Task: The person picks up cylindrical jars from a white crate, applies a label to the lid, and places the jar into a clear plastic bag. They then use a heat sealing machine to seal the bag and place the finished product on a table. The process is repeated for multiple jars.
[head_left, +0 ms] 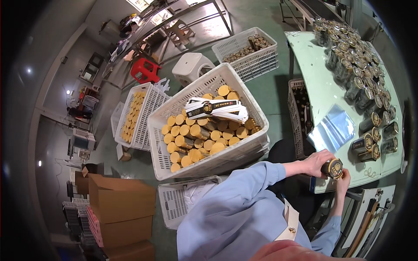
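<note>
Both my hands are at the near edge of the pale green table [320,93], closed around one short round canister [334,169] with a black and gold top. My left hand [317,163] grips its left side, and the fingers of my right hand [344,178] hold it from the lower right. Just beyond the hands lies a stack of transparent bluish plastic sleeves [333,129]. Several dark canisters with gold-patterned tops [369,141] stand on the table to the right of the sleeves. Farther back is a large group of canisters in transparent film [348,65].
Left of me, a big white crate [170,163] holds many yellow-ended cylinders [198,143], with a bundle of printed paper strips [215,109] on top. More crates stand behind and beside it. A white stool [191,67], a red stool [145,69] and a cardboard box [124,209] occupy the floor.
</note>
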`<state>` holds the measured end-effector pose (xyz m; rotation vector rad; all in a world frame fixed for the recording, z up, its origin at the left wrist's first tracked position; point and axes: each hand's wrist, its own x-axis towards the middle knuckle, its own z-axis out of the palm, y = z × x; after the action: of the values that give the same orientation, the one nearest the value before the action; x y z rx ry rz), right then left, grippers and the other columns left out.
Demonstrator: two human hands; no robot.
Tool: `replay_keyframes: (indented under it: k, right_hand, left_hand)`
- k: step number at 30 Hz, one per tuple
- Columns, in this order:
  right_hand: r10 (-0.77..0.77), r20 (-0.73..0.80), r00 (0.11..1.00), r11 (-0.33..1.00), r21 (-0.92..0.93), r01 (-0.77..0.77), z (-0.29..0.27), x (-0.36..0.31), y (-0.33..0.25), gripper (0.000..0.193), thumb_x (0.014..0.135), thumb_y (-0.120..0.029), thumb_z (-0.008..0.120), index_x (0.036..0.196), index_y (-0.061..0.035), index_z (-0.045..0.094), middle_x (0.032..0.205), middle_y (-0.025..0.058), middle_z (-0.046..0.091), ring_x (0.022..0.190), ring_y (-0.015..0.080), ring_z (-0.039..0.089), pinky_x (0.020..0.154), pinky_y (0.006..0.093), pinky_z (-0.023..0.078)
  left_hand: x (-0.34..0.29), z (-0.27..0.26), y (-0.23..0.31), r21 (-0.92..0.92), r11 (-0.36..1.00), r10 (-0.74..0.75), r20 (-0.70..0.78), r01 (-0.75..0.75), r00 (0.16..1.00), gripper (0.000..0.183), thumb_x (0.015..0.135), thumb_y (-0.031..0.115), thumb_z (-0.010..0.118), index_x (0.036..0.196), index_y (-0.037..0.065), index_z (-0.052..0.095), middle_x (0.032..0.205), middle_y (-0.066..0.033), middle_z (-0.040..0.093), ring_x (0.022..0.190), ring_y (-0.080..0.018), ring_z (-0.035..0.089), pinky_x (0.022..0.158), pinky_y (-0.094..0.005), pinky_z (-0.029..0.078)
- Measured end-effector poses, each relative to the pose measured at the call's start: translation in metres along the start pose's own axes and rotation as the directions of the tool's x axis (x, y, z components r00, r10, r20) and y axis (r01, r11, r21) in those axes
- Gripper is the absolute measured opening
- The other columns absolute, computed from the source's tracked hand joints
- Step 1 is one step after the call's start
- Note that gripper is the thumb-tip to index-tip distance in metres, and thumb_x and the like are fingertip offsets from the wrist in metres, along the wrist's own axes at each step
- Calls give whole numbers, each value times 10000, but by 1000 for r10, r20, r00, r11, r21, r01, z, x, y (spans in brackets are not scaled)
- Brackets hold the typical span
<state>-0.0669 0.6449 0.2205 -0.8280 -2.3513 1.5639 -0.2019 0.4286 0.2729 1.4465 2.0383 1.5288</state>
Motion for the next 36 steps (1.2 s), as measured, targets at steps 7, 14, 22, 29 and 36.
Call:
replay_keyframes:
  k: [7,14,22,29,36]
  right_hand:
    - [60,-171,983,998,13,-58,-13,-75,26,95,936,-98,643,905,-10,656,749,-10,586,680,72,511,615,245,432]
    - [139,-281,950,989,-8,-147,-1,-115,-30,143,900,-124,662,940,13,679,695,14,632,639,61,557,589,260,454]
    - [126,-259,958,988,-57,-146,5,-137,-41,168,866,-133,661,960,4,684,739,60,664,616,124,592,617,293,487]
    - [32,-263,964,999,-20,-39,-1,-130,-72,484,803,-212,777,1197,2,595,1032,122,678,873,211,652,801,342,521]
    - [-394,-222,892,915,-184,359,-8,-79,-101,968,694,-238,876,1491,-34,366,1326,163,563,1262,315,539,1091,414,412]
  left_hand:
    - [13,8,-2,78,991,-121,135,111,983,654,625,324,855,1192,113,607,1109,-156,621,1062,-348,618,903,-433,517]
    - [18,28,-7,192,981,-31,128,5,991,657,617,261,903,1191,109,623,962,-107,654,936,-316,638,807,-425,538]
    - [13,29,-7,230,972,10,161,-47,987,808,606,236,917,1290,25,543,1077,-143,644,1030,-339,603,875,-443,506]
    - [22,34,1,51,999,-19,83,15,996,729,618,199,911,1265,56,609,1224,-132,622,1186,-327,577,1003,-422,475]
    - [16,31,-15,106,994,-4,147,-12,989,620,619,76,827,1188,21,588,1112,-152,626,1093,-370,579,932,-452,488]
